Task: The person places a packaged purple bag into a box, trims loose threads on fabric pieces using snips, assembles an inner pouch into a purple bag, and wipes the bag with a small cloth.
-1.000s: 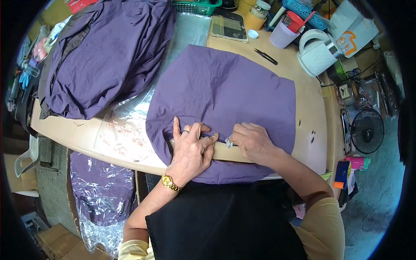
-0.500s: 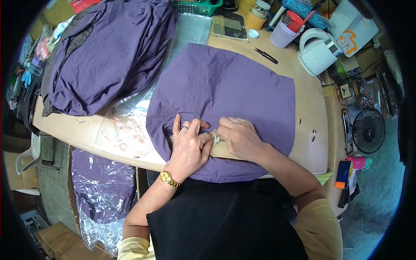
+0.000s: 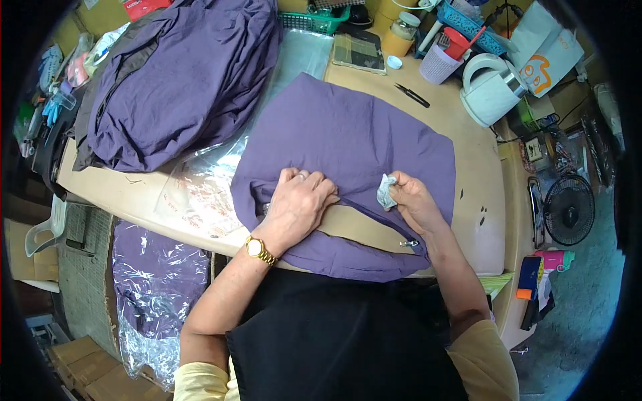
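Note:
A purple fabric piece (image 3: 348, 127) lies folded on the table, with a long zip opening along its near side. Through that gap the tan tabletop shows. My left hand (image 3: 299, 204) rests at the left end of the opening, its fingers curled onto the upper fabric edge; the fingertips are partly hidden. Between the thumb and fingers of my right hand (image 3: 418, 206) is a small crumpled whitish wad (image 3: 386, 192), perhaps tissue or thin paper, held just above the fabric. A metal zip pull (image 3: 408, 244) sits at the right end of the opening, below my right hand.
Back left, a purple garment pile (image 3: 180, 87) lies beside clear plastic bags (image 3: 200, 200). Along the back stand a notebook (image 3: 359, 51), thread snips (image 3: 412, 95), a lilac basket (image 3: 439, 65) and a white kettle (image 3: 491, 90). A black fan (image 3: 569, 208) is at right.
My right hand has moved right, away from my left, with the whitish wad now in plain view. The zip opening has widened and the zip pull shows at its right end.

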Available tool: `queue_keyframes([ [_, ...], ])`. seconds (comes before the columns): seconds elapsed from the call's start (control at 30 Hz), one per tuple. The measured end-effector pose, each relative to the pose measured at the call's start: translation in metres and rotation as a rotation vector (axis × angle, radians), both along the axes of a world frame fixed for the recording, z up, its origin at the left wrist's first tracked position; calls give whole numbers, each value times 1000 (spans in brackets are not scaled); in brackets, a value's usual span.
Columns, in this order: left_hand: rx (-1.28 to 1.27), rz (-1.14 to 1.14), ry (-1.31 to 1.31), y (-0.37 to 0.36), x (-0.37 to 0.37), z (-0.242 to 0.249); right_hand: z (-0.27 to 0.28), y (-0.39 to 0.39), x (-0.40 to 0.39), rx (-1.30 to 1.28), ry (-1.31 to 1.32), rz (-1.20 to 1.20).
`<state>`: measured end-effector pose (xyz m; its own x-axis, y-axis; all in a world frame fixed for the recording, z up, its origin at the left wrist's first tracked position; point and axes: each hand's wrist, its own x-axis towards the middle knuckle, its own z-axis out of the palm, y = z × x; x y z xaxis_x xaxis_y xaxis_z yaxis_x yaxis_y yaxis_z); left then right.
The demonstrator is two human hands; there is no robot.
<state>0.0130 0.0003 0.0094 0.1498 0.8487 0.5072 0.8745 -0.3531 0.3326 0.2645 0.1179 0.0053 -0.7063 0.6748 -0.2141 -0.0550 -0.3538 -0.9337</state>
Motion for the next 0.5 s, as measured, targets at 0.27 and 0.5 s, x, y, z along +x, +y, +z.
queue_keyframes([
  [0.27,-579,-49,163,45,-5,14,35,-17,-45,604,-314,169],
  [0.5,-613,-50,85,48,-7,13,22,-26,-34,1557,-503,312],
])
